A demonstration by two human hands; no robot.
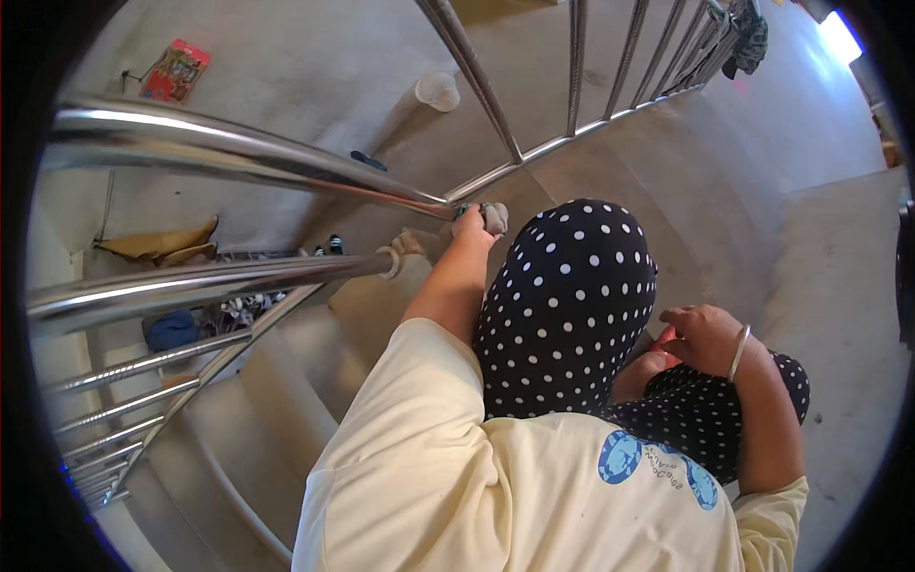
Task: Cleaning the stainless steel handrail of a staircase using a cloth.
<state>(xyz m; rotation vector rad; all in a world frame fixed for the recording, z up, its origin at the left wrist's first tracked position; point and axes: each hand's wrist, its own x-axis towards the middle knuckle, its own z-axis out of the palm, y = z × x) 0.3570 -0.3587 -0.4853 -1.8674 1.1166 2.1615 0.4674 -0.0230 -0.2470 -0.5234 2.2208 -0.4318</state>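
My left hand grips a bunched grey cloth beside a stainless-steel railing tube, where it meets the bottom rail. My right hand, with a bangle at its wrist, hangs with bent fingers over my lower leg, near my black polka-dot trousers. Something red shows by its fingertips; I cannot tell whether the hand holds it. My bare foot or ankle is partly hidden behind the knee.
Stairs descend at lower left beside a slanted handrail. Upright balusters continue at upper right, with dark cloth hung over the far end. Below lie a white bucket-like container, a dark slipper and blue cloth.
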